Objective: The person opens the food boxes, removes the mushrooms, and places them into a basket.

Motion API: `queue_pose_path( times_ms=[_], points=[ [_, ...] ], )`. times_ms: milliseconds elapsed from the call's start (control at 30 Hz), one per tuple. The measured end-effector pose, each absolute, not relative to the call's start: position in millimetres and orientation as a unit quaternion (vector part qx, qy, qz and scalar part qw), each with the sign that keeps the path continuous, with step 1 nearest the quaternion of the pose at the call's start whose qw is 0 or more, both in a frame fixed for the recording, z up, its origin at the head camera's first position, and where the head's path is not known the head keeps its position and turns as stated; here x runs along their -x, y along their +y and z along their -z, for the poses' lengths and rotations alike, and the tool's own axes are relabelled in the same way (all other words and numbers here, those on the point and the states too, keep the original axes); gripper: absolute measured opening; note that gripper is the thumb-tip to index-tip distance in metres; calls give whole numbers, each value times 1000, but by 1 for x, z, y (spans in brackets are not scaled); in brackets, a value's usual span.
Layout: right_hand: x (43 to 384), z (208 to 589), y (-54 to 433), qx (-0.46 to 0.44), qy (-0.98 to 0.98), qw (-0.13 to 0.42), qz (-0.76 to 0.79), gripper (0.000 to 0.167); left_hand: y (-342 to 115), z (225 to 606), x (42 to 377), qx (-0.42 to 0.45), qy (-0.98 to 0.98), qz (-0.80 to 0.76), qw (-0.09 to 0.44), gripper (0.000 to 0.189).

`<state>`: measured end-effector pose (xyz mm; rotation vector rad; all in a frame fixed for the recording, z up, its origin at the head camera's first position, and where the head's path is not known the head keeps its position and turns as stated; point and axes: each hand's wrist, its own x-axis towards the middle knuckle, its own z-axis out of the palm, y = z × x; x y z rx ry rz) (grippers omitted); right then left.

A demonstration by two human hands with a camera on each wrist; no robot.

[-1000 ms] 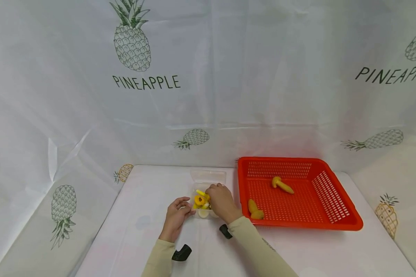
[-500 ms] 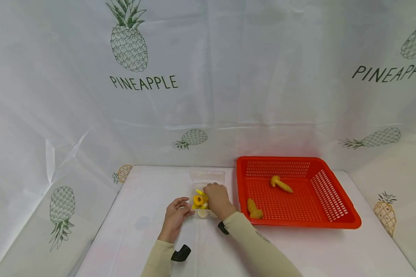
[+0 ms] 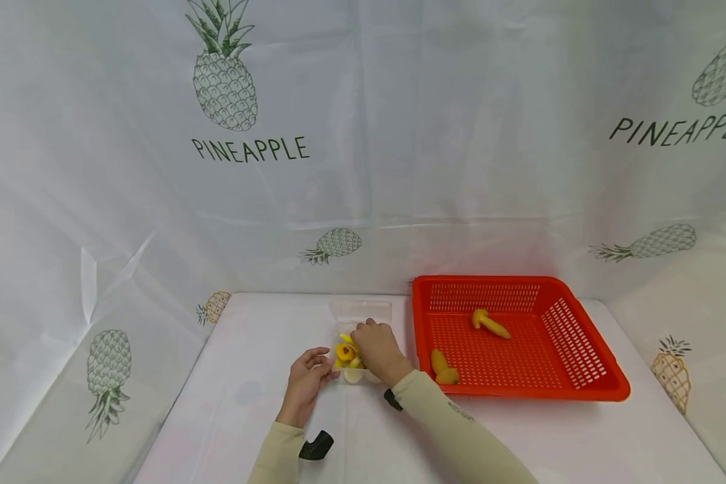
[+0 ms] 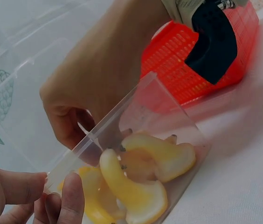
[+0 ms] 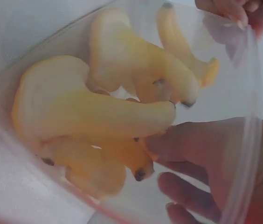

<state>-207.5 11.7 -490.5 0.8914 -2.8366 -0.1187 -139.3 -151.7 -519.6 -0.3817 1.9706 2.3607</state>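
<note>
Several yellow mushrooms point(image 4: 134, 191) lie in a clear plastic box point(image 4: 171, 105) on the table, their pale caps showing through its wall. My left hand point(image 3: 305, 383) pinches the box's rim at the left, thumb and fingertips against the plastic. From the right, my right hand point(image 3: 382, 348) reaches down into the box with bent fingers. Seen in the right wrist view through the wall, its fingertips point(image 5: 162, 145) hold the end of one mushroom point(image 5: 134, 161), low in the pile; part of that grip is hidden behind a larger mushroom point(image 5: 108, 116).
The box's clear lid point(image 3: 360, 310) lies folded back behind it. To the right stands a red perforated basket point(image 3: 520, 391), with one mushroom point(image 3: 490, 324) in its middle and another point(image 3: 444, 368) in its near left corner. A pineapple-print sheet point(image 3: 460, 134) hangs behind the table.
My right hand has shifted slightly to the left within the box, covering more of the mushrooms. My left hand keeps its place at the rim. The basket's two mushrooms have not moved.
</note>
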Motion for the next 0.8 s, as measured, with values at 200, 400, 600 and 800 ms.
queue_pose_path(
  times_ms=[200, 400, 600, 800],
  points=[
    [203, 486, 18, -319, -941, 108, 23, 29, -152, 520, 139, 123, 629, -767, 21, 32],
    [198, 482, 23, -326, -938, 107, 42, 40, -151, 518, 139, 124, 630, -767, 21, 31],
    [190, 473, 30, -325, -938, 111, 44, 43, -151, 518, 140, 121, 632, -765, 20, 33],
    [181, 463, 43, -319, -938, 136, 18, 39, -152, 520, 139, 119, 634, -764, 21, 33]
  ],
)
